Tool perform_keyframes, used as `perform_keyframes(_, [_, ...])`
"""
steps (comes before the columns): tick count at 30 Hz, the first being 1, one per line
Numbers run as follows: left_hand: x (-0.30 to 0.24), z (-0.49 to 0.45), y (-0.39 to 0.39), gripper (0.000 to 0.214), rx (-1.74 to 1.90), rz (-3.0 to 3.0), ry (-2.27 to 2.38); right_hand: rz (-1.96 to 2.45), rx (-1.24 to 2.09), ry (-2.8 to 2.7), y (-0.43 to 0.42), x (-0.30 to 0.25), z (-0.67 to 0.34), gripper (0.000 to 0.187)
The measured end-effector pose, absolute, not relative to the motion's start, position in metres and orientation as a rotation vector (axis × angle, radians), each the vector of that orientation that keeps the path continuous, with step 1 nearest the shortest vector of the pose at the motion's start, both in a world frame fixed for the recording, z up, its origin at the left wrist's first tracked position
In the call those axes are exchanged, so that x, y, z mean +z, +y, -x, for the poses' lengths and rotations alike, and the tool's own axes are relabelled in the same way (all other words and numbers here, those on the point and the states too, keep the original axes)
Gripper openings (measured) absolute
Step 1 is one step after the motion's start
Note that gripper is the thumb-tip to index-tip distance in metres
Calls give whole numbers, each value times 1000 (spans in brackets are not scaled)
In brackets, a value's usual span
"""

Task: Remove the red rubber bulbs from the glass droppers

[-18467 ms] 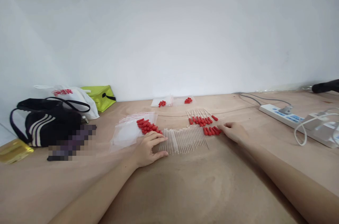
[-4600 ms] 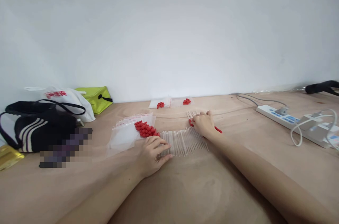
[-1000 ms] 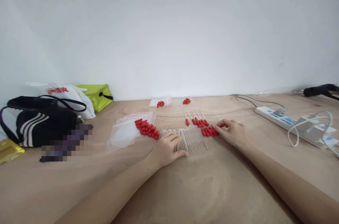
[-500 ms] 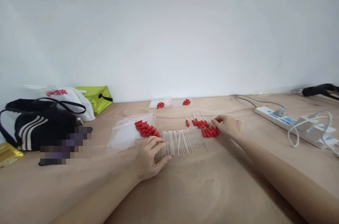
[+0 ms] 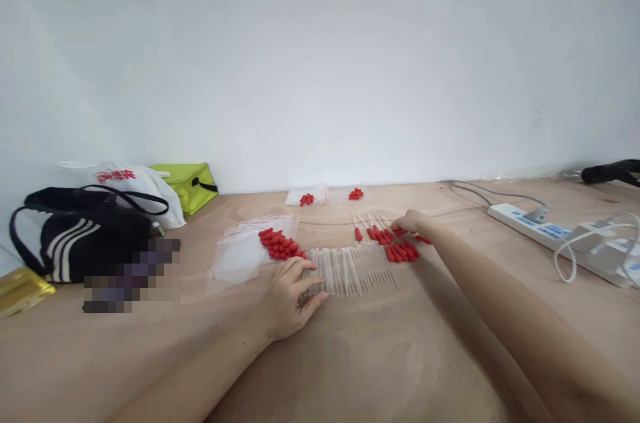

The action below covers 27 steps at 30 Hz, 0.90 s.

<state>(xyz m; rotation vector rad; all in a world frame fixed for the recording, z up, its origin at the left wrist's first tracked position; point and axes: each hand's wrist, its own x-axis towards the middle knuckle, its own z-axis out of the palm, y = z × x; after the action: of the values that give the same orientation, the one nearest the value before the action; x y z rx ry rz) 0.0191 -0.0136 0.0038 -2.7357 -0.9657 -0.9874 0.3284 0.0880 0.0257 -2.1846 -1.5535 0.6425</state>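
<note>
A row of clear glass tubes (image 5: pixel 357 269) lies on the wooden table (image 5: pixel 400 356). My left hand (image 5: pixel 291 293) rests on the row's left end, with its fingers and thumb pinched on a tube. Just behind it is a heap of loose red rubber bulbs (image 5: pixel 281 246) beside clear zip bags (image 5: pixel 239 251). My right hand (image 5: pixel 410 221) reaches to the far right, closed over a dropper whose red bulb (image 5: pixel 424 239) shows under the wrist. Finished droppers with red bulbs (image 5: pixel 401 252) lie in rows next to it.
Two small bags with red bulbs (image 5: pixel 327 195) lie by the wall. At the left are a black striped bag (image 5: pixel 83 239), a white plastic bag (image 5: pixel 131 184), a green pouch (image 5: pixel 189 181) and a yellow packet (image 5: pixel 23 286). At the right are a power strip (image 5: pixel 531 223) and a white cable (image 5: pixel 575 251).
My right hand has moved from the near row of red-bulbed droppers up to the far row. My left hand has slid back to the left end of the tubes and closed.
</note>
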Motion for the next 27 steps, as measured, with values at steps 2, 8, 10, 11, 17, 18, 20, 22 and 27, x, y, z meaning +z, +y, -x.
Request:
perform_keyframes(2, [3, -19, -13, 14, -984, 2737, -963, 2100, 605, -1571, 82, 33, -330, 19])
perform_keyframes(8, [-1, -18, -9, 34, -991, 2689, -1015, 1647, 317, -1695, 31, 35, -308, 21])
perform_keyframes(10, [-1, -20, -6, 44, -1021, 2623, -1047, 1429, 127, -1827, 7, 22, -294, 19])
perform_keyframes(11, [-1, -21, -5, 46, -1028, 2595, -1047, 1354, 24, -1884, -3, 14, -287, 18])
perform_keyframes(17, [-1, -33, 0, 27, -994, 2535, -890, 1054, -247, -2101, -32, -12, -260, 16])
perform_keyframes(18, [-1, -35, 1, 22, -994, 2534, -857, 1020, -249, -2111, -32, -12, -258, 16])
perform_keyframes(20, [0, -38, 1, 15, -1004, 2546, -794, 972, -239, -2125, -32, -12, -256, 16])
perform_keyframes(22, [1, -39, -1, 11, -1014, 2562, -750, 971, -238, -2132, -31, -11, -255, 15])
perform_keyframes(27, [6, -40, -7, 12, -1016, 2538, -742, 994, -290, -2135, -30, -13, -256, 17])
